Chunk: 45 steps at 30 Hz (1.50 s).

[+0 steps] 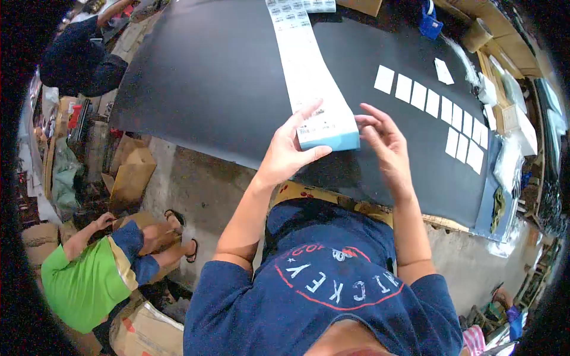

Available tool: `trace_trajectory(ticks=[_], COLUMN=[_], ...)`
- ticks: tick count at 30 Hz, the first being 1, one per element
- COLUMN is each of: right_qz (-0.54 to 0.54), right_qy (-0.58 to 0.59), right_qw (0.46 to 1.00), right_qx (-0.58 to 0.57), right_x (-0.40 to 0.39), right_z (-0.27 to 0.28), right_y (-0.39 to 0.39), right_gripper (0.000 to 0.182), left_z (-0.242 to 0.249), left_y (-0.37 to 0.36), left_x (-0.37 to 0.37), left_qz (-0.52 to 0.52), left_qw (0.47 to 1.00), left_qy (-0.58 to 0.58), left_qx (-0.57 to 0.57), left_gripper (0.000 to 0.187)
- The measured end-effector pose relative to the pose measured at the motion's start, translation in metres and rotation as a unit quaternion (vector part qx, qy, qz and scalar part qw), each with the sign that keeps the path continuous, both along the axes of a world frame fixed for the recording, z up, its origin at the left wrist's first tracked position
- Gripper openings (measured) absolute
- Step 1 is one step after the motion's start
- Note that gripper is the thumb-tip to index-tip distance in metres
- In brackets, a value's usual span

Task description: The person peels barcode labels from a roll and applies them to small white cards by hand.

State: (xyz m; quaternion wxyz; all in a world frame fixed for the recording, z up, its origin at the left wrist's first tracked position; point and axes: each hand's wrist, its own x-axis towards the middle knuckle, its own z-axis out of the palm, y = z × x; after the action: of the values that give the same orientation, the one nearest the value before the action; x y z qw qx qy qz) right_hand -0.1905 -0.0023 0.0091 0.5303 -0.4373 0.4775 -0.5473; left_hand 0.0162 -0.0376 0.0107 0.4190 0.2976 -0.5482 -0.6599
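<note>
A long white strip of printed labels point(313, 71) runs from the far edge of the black table toward me. Its near end is bent over, showing a light blue underside point(332, 143). My left hand point(286, 148) grips this end by the left side, thumb on the blue part and fingers over the printed face. Just off the strip's right edge is my right hand point(387, 148), fingers apart and slightly bent; nothing shows in it. Small white labels point(433, 102) lie in rows on the table to the right, with a single one point(443, 71) farther back.
The black table point(202, 89) spans the space before me. A blue tape dispenser point(430, 25) and a cardboard tube point(477, 35) are at the back right. Plastic-wrapped packs point(509, 163) crowd the right edge. A person in green point(89, 285) sits lower left; another point(77, 56) is upper left.
</note>
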Motion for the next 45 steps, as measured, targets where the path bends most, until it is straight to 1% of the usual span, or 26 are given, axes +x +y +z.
trace_trajectory(ticks=[5, 7, 8, 10, 11, 14, 16, 17, 19, 20, 21, 22, 23, 24, 26, 28, 29, 30, 32, 33, 35, 36, 38, 42, 44, 45], right_qz=[0.046, 0.04, 0.04, 0.027, 0.027, 0.02, 0.019, 0.025, 0.016, 0.008, -0.012, -0.018, -0.012, -0.005, 0.011, 0.023, 0.023, 0.013, -0.029, -0.008, -0.03, -0.015, 0.016, 0.027, 0.039, 0.06], right_qy=[-0.048, -0.006, -0.005, 0.004, 0.005, 0.007, 0.03, 0.029, 0.216, 0.222, 0.251, 0.28, 0.274, 0.223, 0.229, 0.25, 0.262, 0.236, 0.195, 0.199, 0.301, 0.294, 0.363, 0.397, 0.383, 0.387], right_qw=[0.998, 0.999, 0.999, 0.999, 0.999, 0.999, 0.999, 0.999, 0.976, 0.975, 0.968, 0.959, 0.961, 0.973, 0.971, 0.961, 0.954, 0.964, 0.969, 0.968, 0.944, 0.945, 0.898, 0.891, 0.866, 0.861], right_qx=[0.005, -0.018, -0.019, -0.023, -0.023, -0.027, -0.024, -0.024, -0.025, -0.017, -0.018, -0.034, -0.046, -0.054, -0.075, -0.114, -0.146, -0.12, -0.151, -0.15, -0.134, -0.141, -0.246, -0.22, -0.318, -0.325], right_x=[0.022, 0.027, 0.029, 0.032, 0.033, 0.036, 0.038, 0.036, 0.033, 0.034, 0.034, 0.03, 0.026, 0.024, 0.02, 0.015, 0.017, 0.019, 0.033, 0.028, 0.02, 0.017, 0.012, 0.016, 0.011, 0.008], right_z=[-0.004, -0.009, -0.009, -0.009, -0.008, -0.006, -0.004, -0.002, 0.001, 0.005, 0.0, -0.01, -0.02, -0.033, -0.05, -0.062, -0.068, -0.066, -0.06, -0.06, -0.062, -0.066, -0.068, -0.072, -0.08, -0.081], right_y=[-0.001, -0.004, -0.004, -0.003, -0.002, -0.001, 0.001, 0.002, -0.003, -0.004, -0.006, -0.01, -0.015, -0.021, -0.028, -0.028, -0.028, -0.024, -0.025, -0.024, -0.028, -0.03, -0.033, -0.034, -0.041, -0.042], right_gripper=[0.047, 0.046, 0.046, 0.044, 0.044, 0.044, 0.035, 0.035, 0.027, 0.026, 0.026, 0.026, 0.022, 0.017, 0.018, 0.022, 0.026, 0.035, 0.039, 0.039, 0.044, 0.044, 0.058, 0.061, 0.06, 0.06], left_z=[0.004, 0.004, 0.004, 0.004, 0.003, -0.004, -0.007, -0.011, -0.019, -0.01, -0.006, -0.024, -0.022, -0.036, -0.068, -0.072, -0.068, -0.068, -0.068, -0.073, -0.069, -0.073, -0.071, -0.073, -0.076, -0.078], left_y=[0.01, 0.01, 0.011, 0.013, 0.013, 0.013, 0.013, 0.011, 0.007, 0.007, 0.005, 0.002, 0.001, -0.004, -0.012, -0.009, -0.008, -0.009, -0.012, -0.012, -0.01, -0.011, -0.01, -0.009, -0.011, -0.013], left_x=[0.0, 0.003, 0.004, 0.004, 0.005, 0.009, 0.012, 0.01, 0.009, 0.007, 0.01, 0.009, 0.013, 0.013, 0.012, 0.013, 0.016, 0.012, 0.014, 0.008, 0.009, 0.007, 0.008, 0.005, 0.007, 0.004], left_qz=[-0.015, 0.001, 0.0, 0.012, 0.012, 0.029, 0.033, 0.039, 0.074, 0.097, 0.093, 0.12, 0.134, 0.139, 0.139, 0.129, 0.128, 0.15, 0.144, 0.166, 0.168, 0.166, 0.182, 0.216, 0.171, 0.193], left_qw=[1.0, 0.995, 0.995, 1.0, 1.0, 0.999, 0.996, 0.995, 0.986, 0.983, 0.972, 0.968, 0.966, 0.977, 0.99, 0.989, 0.988, 0.983, 0.984, 0.979, 0.977, 0.976, 0.974, 0.959, 0.97, 0.967], left_qy=[-0.002, -0.081, -0.08, -0.007, -0.006, -0.032, -0.086, -0.087, -0.123, -0.13, -0.191, -0.163, -0.174, -0.098, 0.001, 0.044, -0.011, 0.006, -0.042, -0.033, -0.033, -0.033, -0.031, -0.019, -0.066, -0.058], left_qx=[0.026, -0.059, -0.06, 0.023, 0.023, 0.018, 0.005, 0.006, -0.08, -0.086, -0.099, -0.151, -0.135, -0.127, -0.038, -0.051, -0.087, -0.102, -0.1, -0.117, -0.13, -0.136, -0.134, -0.18, -0.162, -0.158], left_gripper=[0.074, 0.067, 0.067, 0.058, 0.058, 0.047, 0.036, 0.036, 0.027, 0.021, 0.022, 0.027, 0.031, 0.032, 0.029, 0.024, 0.024, 0.024, 0.026, 0.026, 0.028, 0.031, 0.035, 0.035, 0.032, 0.032])
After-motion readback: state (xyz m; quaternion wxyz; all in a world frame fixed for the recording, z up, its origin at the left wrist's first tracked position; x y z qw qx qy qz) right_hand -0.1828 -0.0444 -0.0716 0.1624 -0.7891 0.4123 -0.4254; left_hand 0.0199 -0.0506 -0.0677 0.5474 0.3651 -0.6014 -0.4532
